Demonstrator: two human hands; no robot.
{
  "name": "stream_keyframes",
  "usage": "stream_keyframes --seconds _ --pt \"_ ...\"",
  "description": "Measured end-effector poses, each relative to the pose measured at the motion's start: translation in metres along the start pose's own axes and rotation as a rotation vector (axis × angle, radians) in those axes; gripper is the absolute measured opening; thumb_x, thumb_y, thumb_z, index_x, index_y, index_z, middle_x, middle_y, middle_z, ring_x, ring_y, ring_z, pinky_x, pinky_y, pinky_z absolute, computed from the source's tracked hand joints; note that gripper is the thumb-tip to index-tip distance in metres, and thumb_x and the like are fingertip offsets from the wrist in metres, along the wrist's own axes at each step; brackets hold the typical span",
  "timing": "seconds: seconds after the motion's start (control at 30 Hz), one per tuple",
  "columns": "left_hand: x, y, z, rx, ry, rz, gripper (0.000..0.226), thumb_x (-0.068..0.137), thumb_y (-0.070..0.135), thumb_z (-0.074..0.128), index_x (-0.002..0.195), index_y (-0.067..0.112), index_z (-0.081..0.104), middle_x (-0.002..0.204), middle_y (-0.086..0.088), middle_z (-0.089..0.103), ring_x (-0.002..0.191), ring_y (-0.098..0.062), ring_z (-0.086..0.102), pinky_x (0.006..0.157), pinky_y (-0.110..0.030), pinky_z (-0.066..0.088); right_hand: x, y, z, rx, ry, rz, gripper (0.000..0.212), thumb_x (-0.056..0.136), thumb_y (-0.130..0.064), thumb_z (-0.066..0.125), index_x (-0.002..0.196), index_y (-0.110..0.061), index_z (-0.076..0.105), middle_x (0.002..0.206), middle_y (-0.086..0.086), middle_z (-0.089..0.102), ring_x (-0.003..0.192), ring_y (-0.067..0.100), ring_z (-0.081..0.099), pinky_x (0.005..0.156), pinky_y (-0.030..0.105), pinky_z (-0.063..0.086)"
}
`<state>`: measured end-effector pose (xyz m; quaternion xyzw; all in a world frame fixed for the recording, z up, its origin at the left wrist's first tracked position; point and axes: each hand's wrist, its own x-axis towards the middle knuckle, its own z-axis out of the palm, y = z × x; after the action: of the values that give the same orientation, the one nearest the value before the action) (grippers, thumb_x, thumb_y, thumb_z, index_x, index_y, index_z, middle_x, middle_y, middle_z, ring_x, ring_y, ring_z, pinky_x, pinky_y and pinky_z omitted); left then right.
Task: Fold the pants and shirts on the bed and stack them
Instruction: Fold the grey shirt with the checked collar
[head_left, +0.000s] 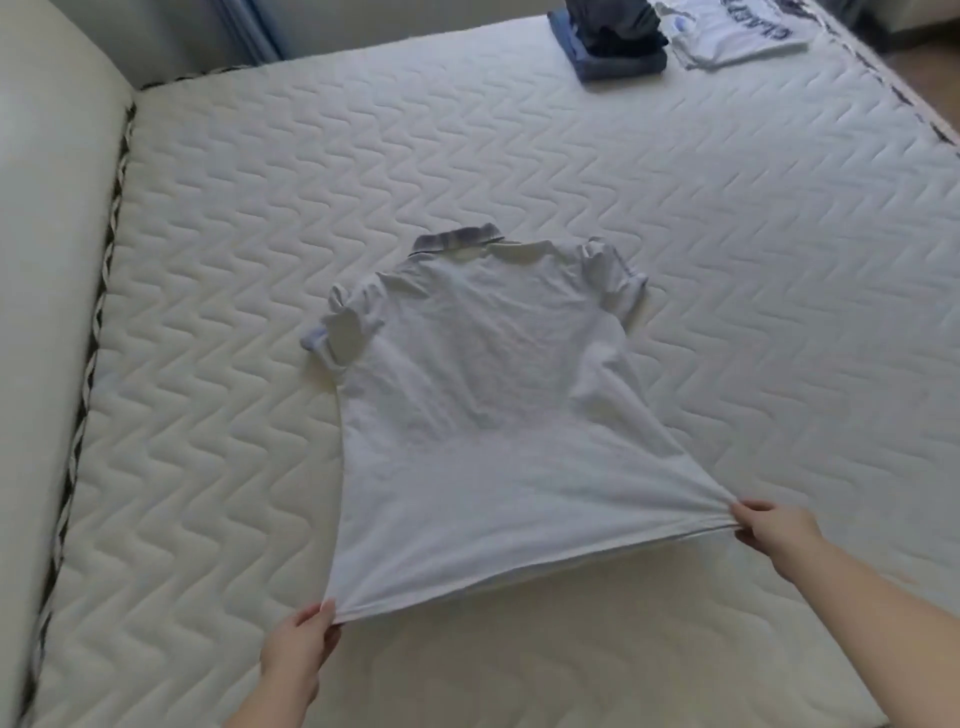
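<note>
A white polo shirt (483, 395) with a grey-blue collar lies flat on the quilted bed (727, 249), collar pointing away from me, both short sleeves spread out. My left hand (298, 649) pinches the hem's left corner. At the hem's right corner, my right hand (774, 530) grips the cloth. The hem is pulled taut between them and lifted slightly. A stack of folded dark blue pants (613, 39) sits at the far edge of the bed. Next to it, to the right, lies a folded white shirt with dark lettering (737, 31).
A cream padded headboard or bed side (47, 260) runs along the left. The mattress's right edge (904, 98) drops off to the floor at the far right. A blue curtain (254, 26) hangs at the back left.
</note>
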<state>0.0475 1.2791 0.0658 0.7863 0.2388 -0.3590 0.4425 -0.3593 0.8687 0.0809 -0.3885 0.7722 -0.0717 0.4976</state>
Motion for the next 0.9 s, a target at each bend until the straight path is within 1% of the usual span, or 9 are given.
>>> stream_keyframes --seconds 0.07,0.13,0.2,0.27,0.37,0.47,0.67,0.83,0.9 --pt "-0.004 -0.03 -0.008 0.027 0.0 -0.022 0.026 0.095 -0.002 0.06 0.117 -0.014 0.056 0.089 -0.019 0.061 0.07 -0.023 0.056 0.045 -0.015 0.053 -0.002 0.034 -0.004 -0.125 0.004 0.008 0.024 0.092 -0.006 0.065 0.11 0.01 0.065 0.086 0.018 0.063 0.067 0.027 0.056 0.045 0.016 0.052" --pt "-0.006 -0.052 -0.014 0.033 0.002 -0.035 0.024 0.095 -0.001 0.059 0.117 -0.01 0.057 0.093 -0.019 0.061 0.072 -0.023 0.057 0.047 -0.014 0.053 -0.008 0.059 -0.004 -0.248 0.016 -0.026 0.025 0.093 -0.015 0.067 0.104 0.007 0.068 0.082 0.021 0.067 0.073 0.036 0.064 0.063 0.031 0.055" --pt "-0.004 -0.071 -0.018 0.028 0.011 -0.029 0.021 0.096 -0.001 0.057 0.116 -0.008 0.057 0.094 -0.019 0.06 0.072 -0.022 0.056 0.048 -0.014 0.054 -0.016 0.078 -0.005 -0.354 0.003 -0.076 0.021 0.093 -0.021 0.066 0.093 0.0 0.069 0.073 0.017 0.069 0.074 0.034 0.068 0.068 0.042 0.052" --pt "0.003 -0.088 -0.023 0.059 0.023 -0.032 0.021 0.097 0.0 0.056 0.116 -0.009 0.056 0.1 -0.021 0.058 0.072 -0.021 0.055 0.052 -0.016 0.056 -0.022 0.096 -0.008 -0.47 -0.02 -0.112 0.021 0.094 -0.024 0.065 0.087 -0.004 0.069 0.066 0.01 0.068 0.066 0.024 0.065 0.062 0.034 0.045" --pt "0.008 -0.118 -0.03 0.149 0.038 -0.044 0.022 0.099 0.005 0.055 0.118 -0.005 0.054 0.098 -0.018 0.059 0.072 -0.02 0.057 0.066 -0.027 0.057 -0.022 0.121 -0.014 -0.579 -0.068 -0.129 0.025 0.094 -0.024 0.065 0.088 0.0 0.07 0.078 0.018 0.07 0.079 0.033 0.065 0.07 0.038 0.047" --pt "0.009 -0.149 -0.033 0.296 0.057 -0.021 0.022 0.1 0.009 0.056 0.117 -0.004 0.054 0.086 -0.01 0.058 0.07 -0.017 0.057 0.062 -0.028 0.047 -0.018 0.148 -0.018 -0.667 -0.089 -0.085 0.031 0.095 -0.028 0.064 0.09 0.003 0.067 0.088 0.023 0.069 0.088 0.037 0.064 0.073 0.039 0.045" --pt "0.004 -0.194 -0.05 0.603 0.068 0.035 0.033 0.096 0.023 0.064 0.11 -0.007 0.065 0.106 -0.035 0.065 0.104 -0.054 0.058 0.09 -0.054 0.049 -0.019 0.181 -0.028 -0.788 -0.041 -0.039 0.034 0.095 -0.033 0.063 0.102 0.001 0.069 0.102 0.025 0.067 0.1 0.039 0.061 0.073 0.035 0.038" --pt "-0.004 -0.215 -0.065 0.621 0.047 0.053 0.032 0.094 0.02 0.068 0.105 -0.01 0.066 0.081 -0.021 0.063 0.075 -0.033 0.056 0.074 -0.042 0.047 -0.024 0.204 -0.038 -0.828 -0.017 -0.005 0.034 0.096 -0.033 0.062 0.107 -0.002 0.069 0.107 0.024 0.068 0.103 0.039 0.061 0.076 0.035 0.038" --pt "-0.006 -0.223 -0.07 0.644 0.039 0.062 0.031 0.092 0.021 0.07 0.104 -0.007 0.068 0.082 -0.021 0.065 0.075 -0.034 0.058 0.074 -0.039 0.046 -0.024 0.213 -0.042 -0.844 -0.007 -0.005 0.033 0.096 -0.033 0.062 0.105 -0.003 0.069 0.106 0.024 0.068 0.103 0.039 0.062 0.075 0.034 0.038"
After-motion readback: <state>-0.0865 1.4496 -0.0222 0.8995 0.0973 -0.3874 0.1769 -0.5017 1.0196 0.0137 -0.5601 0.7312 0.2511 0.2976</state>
